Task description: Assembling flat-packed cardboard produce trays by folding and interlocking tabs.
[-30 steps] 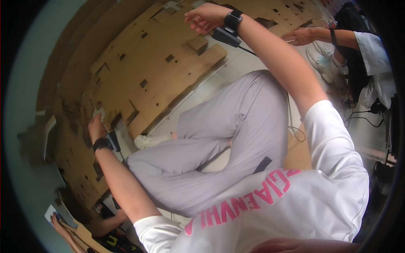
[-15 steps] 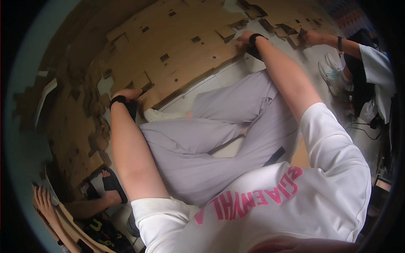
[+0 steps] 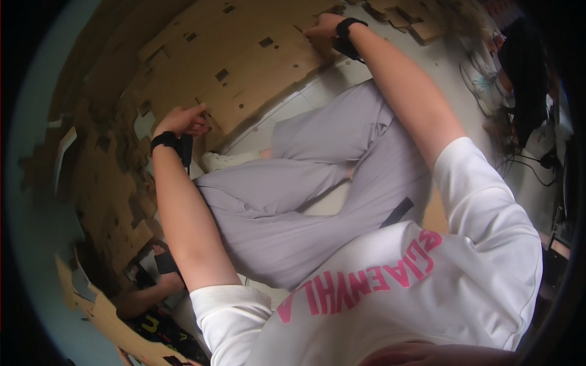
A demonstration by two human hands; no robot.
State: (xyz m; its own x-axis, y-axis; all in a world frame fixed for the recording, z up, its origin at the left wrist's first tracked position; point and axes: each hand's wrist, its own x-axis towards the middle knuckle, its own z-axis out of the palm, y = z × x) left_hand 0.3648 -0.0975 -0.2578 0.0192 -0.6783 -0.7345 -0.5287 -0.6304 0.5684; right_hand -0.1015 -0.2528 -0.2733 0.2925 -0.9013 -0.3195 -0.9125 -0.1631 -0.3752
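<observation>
A large brown cardboard sheet (image 3: 244, 64), with square cut-outs and small round holes, lies before my crossed legs. My left hand (image 3: 183, 121) is at its near left corner, beside a slit; the index finger reaches over the board and the other fingers curl at its edge. At the sheet's right end, next to another slit, my right hand (image 3: 323, 25) has its fingers bent down against the board. Their undersides and the exact grip are hidden. Both wrists carry black bands.
More cut cardboard (image 3: 110, 201) lies to the left, and loose pieces (image 3: 415, 27) lie at the far right. A bent cardboard panel (image 3: 101, 314) stands at lower left beside another person's leg (image 3: 149, 293). White shoes (image 3: 482, 82) and black cables (image 3: 534, 168) are at right.
Both hands have shifted inward along the sheet toward its slits. The view has moved a little. Other people's hands at lower left and far right are no longer seen.
</observation>
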